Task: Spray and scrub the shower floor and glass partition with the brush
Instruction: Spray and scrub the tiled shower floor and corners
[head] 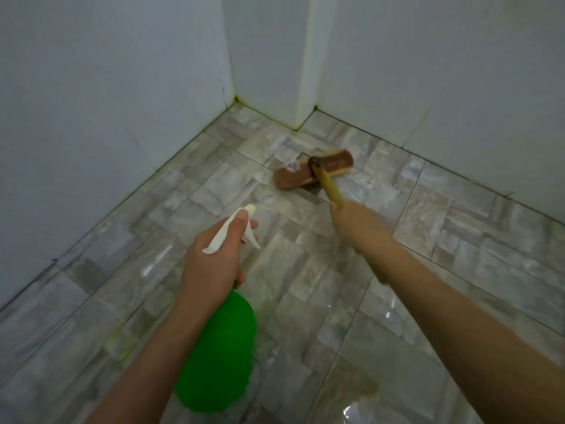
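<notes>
A green spray bottle (220, 350) with a white trigger head hangs low in the middle, gripped at the neck by my left hand (211, 258), thumb lying along the top of the head. My right hand (351, 221) holds the yellow handle of a brown wooden scrub brush (312, 172), blurred by motion. The brush head lies flat on the grey stone-pattern shower floor (458, 240) near the far corner, partly over a dark drain. No glass partition can be told apart in this view.
White tiled walls (107, 102) close the floor in on the left, back and right, with a projecting white column (284, 71) at the far corner. Yellowish grime lines the base of the corner. Wet glare shows on the tiles near me.
</notes>
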A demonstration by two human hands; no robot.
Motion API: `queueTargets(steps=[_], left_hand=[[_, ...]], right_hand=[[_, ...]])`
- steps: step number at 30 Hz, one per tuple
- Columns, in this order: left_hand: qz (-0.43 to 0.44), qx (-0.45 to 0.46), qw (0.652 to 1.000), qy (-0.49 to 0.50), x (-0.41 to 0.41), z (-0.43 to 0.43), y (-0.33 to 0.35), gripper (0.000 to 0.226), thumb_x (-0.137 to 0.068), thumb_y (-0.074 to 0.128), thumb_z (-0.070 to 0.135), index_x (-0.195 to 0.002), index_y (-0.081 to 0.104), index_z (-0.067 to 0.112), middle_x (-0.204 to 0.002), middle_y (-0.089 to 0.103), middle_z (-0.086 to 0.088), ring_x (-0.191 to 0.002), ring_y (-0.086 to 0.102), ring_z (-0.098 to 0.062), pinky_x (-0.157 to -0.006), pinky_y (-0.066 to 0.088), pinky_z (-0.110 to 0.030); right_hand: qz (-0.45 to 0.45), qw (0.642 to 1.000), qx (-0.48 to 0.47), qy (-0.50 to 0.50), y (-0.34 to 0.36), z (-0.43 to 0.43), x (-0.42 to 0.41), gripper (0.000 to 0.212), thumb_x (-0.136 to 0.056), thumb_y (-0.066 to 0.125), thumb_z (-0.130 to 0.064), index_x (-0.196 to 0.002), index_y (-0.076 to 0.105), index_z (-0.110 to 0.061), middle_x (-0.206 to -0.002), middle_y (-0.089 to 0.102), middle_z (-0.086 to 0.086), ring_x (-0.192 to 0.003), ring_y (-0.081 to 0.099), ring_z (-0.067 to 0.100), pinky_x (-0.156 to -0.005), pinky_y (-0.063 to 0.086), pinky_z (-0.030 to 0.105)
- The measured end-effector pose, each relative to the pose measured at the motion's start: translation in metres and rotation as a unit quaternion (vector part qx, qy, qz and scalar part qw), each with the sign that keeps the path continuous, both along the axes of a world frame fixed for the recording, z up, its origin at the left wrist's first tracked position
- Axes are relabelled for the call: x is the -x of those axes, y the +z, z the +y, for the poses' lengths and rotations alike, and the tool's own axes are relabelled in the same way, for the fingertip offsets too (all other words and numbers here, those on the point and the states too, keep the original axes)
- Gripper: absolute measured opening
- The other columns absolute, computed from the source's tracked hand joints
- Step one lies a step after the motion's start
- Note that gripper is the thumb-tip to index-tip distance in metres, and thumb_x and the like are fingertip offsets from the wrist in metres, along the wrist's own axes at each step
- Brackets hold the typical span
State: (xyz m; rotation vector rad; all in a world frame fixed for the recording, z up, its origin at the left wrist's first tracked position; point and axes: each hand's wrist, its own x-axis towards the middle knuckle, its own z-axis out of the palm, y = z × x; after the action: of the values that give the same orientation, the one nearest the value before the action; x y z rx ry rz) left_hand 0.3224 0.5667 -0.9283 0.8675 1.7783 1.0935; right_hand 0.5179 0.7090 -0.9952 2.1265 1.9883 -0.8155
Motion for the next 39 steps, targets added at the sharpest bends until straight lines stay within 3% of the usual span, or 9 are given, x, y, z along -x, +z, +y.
queueTargets(steps=[3,7,10,16,25,27,29,35,39], left_hand=[[-0.002,0.001,0.999,0.034,0.014,-0.01,-0.002,0.034,-0.102,0.048,0.05,-0.091,0.078,0.036,-0.095,0.077,-0.01,-0.04,0.049,-0.019,-0.042,0.044,-0.026],[0.019,0.012,0.999,0.042,0.029,-0.025,0.004,0.036,-0.102,0.049,0.05,-0.093,0.078,0.03,-0.095,0.078,-0.009,-0.039,0.048,-0.014,-0.042,0.044,-0.024],[0.031,0.023,0.998,0.042,0.054,-0.033,0.011,0.04,-0.1,0.052,0.054,-0.09,0.079,0.026,-0.092,0.078,-0.009,-0.036,0.049,-0.013,-0.042,0.044,-0.027],[0.058,0.011,0.995,0.081,0.124,-0.063,0.011,0.043,-0.102,0.051,0.051,-0.084,0.079,0.025,-0.092,0.08,-0.004,-0.035,0.049,-0.019,-0.047,0.044,-0.029],[0.139,0.064,0.986,0.066,0.165,-0.117,0.028,0.061,-0.09,0.051,0.067,-0.092,0.077,0.011,-0.097,0.075,-0.024,-0.035,0.053,-0.017,-0.047,0.046,-0.029],[0.14,0.087,0.984,0.066,0.17,-0.139,0.038,0.082,-0.072,0.046,0.08,-0.096,0.074,0.007,-0.096,0.073,-0.029,-0.036,0.054,-0.018,-0.048,0.047,-0.03],[0.142,0.112,0.983,0.045,0.174,-0.161,0.049,0.079,-0.069,0.042,0.083,-0.092,0.076,0.016,-0.094,0.074,-0.027,-0.037,0.054,-0.017,-0.048,0.047,-0.029],[0.132,0.112,0.984,0.045,0.184,-0.197,0.056,0.048,-0.1,0.049,0.056,-0.088,0.078,0.02,-0.094,0.078,-0.003,-0.037,0.052,-0.015,-0.045,0.045,-0.027],[0.131,0.114,0.983,0.067,0.193,-0.228,0.05,0.052,-0.094,0.049,0.06,-0.081,0.076,0.018,-0.088,0.078,0.001,-0.037,0.053,-0.017,-0.044,0.044,-0.028]], right_hand=[[-0.001,0.999,0.006,0.033,-0.005,-0.04,0.002,0.046,-0.101,0.028,-0.046,-0.089,0.053,-0.009,-0.071,0.053,0.003,-0.057,0.049,0.015,-0.049,0.037,0.03],[0.009,0.995,0.017,0.096,0.022,0.008,0.054,0.045,-0.103,0.027,-0.035,-0.105,0.057,-0.002,-0.089,0.057,0.012,-0.065,0.051,0.022,-0.062,0.048,0.036],[0.048,0.995,0.03,0.079,0.03,0.026,0.079,0.044,-0.103,0.027,-0.036,-0.113,0.052,-0.002,-0.081,0.052,0.014,-0.065,0.053,0.028,-0.056,0.05,0.036],[-0.015,0.985,0.044,0.164,0.027,-0.09,0.063,0.045,-0.102,0.029,-0.041,-0.098,0.055,-0.005,-0.077,0.052,0.007,-0.06,0.049,0.02,-0.047,0.038,0.031],[0.018,0.944,0.024,0.328,0.015,-0.093,0.223,0.042,-0.103,0.027,-0.028,-0.113,0.059,-0.002,-0.11,0.062,0.015,-0.087,0.058,0.029,-0.069,0.041,0.033],[-0.012,0.939,0.025,0.343,0.009,-0.11,0.196,0.047,-0.102,0.026,-0.036,-0.109,0.06,-0.004,-0.103,0.063,0.013,-0.077,0.052,0.025,-0.068,0.04,0.032],[-0.049,0.938,0.04,0.34,0.013,-0.13,0.17,0.049,-0.102,0.024,-0.038,-0.105,0.061,-0.006,-0.099,0.063,0.011,-0.074,0.05,0.023,-0.067,0.039,0.032],[0.0,0.941,0.029,0.336,0.025,-0.127,0.255,0.046,-0.102,0.027,-0.036,-0.109,0.059,-0.003,-0.097,0.061,0.013,-0.078,0.055,0.027,-0.069,0.044,0.034],[0.006,0.941,0.02,0.338,0.02,-0.138,0.244,0.046,-0.101,0.028,-0.043,-0.093,0.057,-0.009,-0.072,0.051,0.003,-0.059,0.049,0.018,-0.059,0.041,0.032]])
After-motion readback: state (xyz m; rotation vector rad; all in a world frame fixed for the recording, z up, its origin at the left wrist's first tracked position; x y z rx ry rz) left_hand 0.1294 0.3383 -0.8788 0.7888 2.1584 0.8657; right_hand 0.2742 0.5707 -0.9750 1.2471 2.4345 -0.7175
